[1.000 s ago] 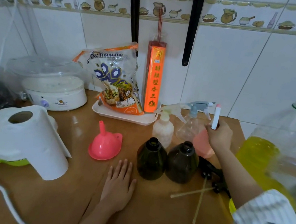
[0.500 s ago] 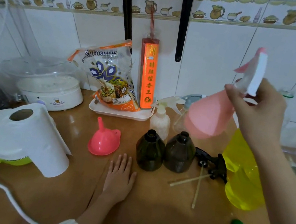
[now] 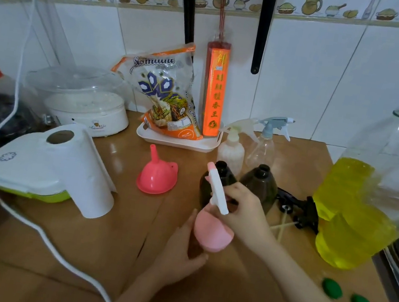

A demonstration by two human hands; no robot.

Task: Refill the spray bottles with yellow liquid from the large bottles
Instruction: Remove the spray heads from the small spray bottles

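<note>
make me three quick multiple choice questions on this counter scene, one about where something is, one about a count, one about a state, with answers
1. Where is the pink funnel?
A. on the counter left of the dark bottles
B. inside the white tray
C. on the paper towel roll

2. How many green caps lie on the counter at the right?
A. one
B. two
C. four

3. What state are the two dark bottles in?
A. capped with sprayers
B. open-necked, sprayers off
C. lying on their sides

Answers:
1. A, it sits mouth down on the wood beside them.
2. B, a pair lies near the right forearm.
3. B, both necks show bare openings, and black sprayer heads lie beside them.
</note>
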